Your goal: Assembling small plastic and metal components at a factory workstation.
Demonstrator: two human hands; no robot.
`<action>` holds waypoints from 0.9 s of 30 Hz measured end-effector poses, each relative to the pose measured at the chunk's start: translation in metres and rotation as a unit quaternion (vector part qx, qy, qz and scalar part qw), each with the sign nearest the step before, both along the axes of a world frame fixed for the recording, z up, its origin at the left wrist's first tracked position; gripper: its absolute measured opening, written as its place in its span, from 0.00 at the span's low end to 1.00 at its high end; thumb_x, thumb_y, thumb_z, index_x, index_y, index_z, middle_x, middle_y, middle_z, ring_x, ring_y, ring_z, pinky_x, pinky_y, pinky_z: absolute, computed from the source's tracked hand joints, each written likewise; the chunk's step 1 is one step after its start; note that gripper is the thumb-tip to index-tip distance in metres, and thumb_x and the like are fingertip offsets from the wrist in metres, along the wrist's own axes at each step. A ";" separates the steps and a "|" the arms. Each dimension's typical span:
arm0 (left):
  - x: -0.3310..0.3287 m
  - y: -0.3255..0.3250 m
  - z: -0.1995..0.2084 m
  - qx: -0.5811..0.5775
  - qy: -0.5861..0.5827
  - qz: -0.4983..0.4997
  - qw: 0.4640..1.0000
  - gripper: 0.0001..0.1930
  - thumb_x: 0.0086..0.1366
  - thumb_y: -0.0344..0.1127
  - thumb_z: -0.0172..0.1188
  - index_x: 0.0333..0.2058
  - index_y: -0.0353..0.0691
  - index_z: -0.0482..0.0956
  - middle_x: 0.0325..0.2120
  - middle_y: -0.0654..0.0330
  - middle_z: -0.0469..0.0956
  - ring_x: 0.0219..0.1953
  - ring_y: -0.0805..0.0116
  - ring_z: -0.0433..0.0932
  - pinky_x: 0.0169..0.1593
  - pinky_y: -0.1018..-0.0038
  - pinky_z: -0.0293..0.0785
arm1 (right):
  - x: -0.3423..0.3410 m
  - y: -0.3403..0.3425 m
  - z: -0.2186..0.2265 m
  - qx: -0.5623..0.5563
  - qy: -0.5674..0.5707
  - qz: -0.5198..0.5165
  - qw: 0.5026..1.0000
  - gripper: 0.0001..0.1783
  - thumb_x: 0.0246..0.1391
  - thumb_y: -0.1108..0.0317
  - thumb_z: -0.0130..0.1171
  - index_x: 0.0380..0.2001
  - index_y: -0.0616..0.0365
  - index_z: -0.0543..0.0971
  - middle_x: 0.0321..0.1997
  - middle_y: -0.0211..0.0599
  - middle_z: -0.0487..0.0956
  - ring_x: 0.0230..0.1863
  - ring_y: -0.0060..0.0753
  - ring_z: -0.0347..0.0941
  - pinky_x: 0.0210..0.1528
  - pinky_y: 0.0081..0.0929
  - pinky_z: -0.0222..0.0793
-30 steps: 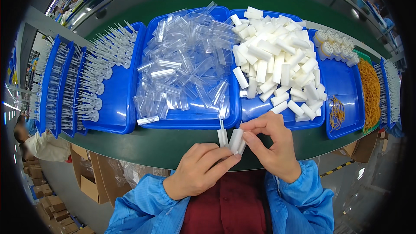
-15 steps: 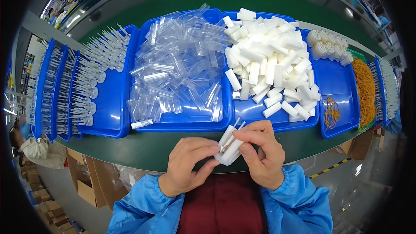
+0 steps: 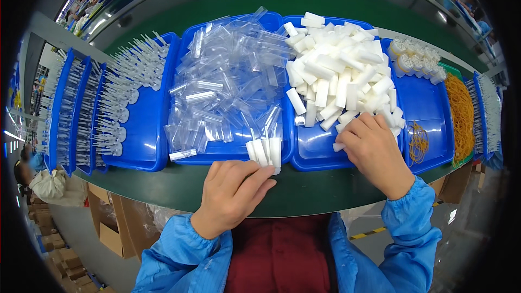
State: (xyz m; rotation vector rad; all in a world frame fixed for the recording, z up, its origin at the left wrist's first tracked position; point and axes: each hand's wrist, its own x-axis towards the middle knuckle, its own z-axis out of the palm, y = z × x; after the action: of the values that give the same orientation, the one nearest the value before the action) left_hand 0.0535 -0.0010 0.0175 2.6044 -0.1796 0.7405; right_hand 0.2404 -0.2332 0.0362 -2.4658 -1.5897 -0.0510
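Observation:
My left hand (image 3: 230,192) is closed, its fingertips at the lower end of a small bundle of white foam pieces (image 3: 264,153). The bundle stands fanned out over the front rim of the tray of clear plastic sleeves (image 3: 230,135). My right hand (image 3: 374,149) is over the front of the blue tray (image 3: 317,154) heaped with white foam pieces (image 3: 342,76). Its fingers are bent together, with the end of one white foam piece (image 3: 338,146) showing beneath the fingertips. The fingers partly hide their grip on it.
At the left, blue trays hold thin-stemmed white parts (image 3: 116,114). To the right, another blue tray (image 3: 434,125) holds bundled clear cylinders (image 3: 415,57) and a few rubber bands (image 3: 418,144). Beyond it lies a pile of orange rubber bands (image 3: 460,114). The green table edge (image 3: 179,190) runs below.
My right hand has let go of the white bundle and moved right and forward to the foam tray. My left hand keeps the bundle, now slightly farther left and forward.

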 end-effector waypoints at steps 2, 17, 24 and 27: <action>-0.002 0.003 0.002 0.013 0.007 -0.007 1.000 0.20 0.48 0.24 0.72 0.42 0.41 0.84 0.35 0.62 0.79 0.34 0.64 0.77 0.36 0.68 0.67 | 0.001 0.002 0.002 0.025 0.049 0.001 0.998 0.13 0.44 0.75 0.66 0.36 0.55 0.81 0.35 0.33 0.78 0.43 0.38 0.73 0.48 0.36 0.67; -0.012 -0.011 0.022 0.081 0.020 -0.125 0.989 0.16 0.55 0.32 0.63 0.44 0.44 0.85 0.38 0.65 0.77 0.36 0.72 0.77 0.39 0.74 0.69 | -0.053 0.050 0.002 0.433 0.497 -0.198 0.725 0.10 0.59 0.78 0.62 0.44 0.65 0.76 0.36 0.35 0.83 0.35 0.18 0.79 0.37 0.17 0.73; -0.011 -0.008 0.018 0.055 0.022 -0.100 0.993 0.17 0.53 0.31 0.66 0.44 0.46 0.85 0.37 0.66 0.78 0.34 0.72 0.76 0.38 0.74 0.68 | -0.062 0.044 0.011 0.303 0.426 -0.151 0.839 0.09 0.56 0.74 0.65 0.41 0.58 0.82 0.31 0.35 0.83 0.39 0.29 0.78 0.49 0.29 0.69; -0.011 -0.006 0.016 0.051 0.007 -0.092 0.994 0.17 0.53 0.31 0.66 0.44 0.46 0.85 0.37 0.66 0.78 0.33 0.72 0.77 0.38 0.74 0.68 | -0.062 0.044 0.012 0.289 0.312 -0.080 0.902 0.13 0.54 0.73 0.67 0.44 0.55 0.83 0.33 0.32 0.82 0.45 0.33 0.76 0.56 0.35 0.64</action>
State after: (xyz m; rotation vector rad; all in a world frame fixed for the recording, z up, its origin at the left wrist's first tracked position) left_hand 0.0430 -0.0073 0.0338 2.6426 -0.4589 0.6620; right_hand 0.1787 -0.1893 0.0481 -1.8669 -0.9219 0.1957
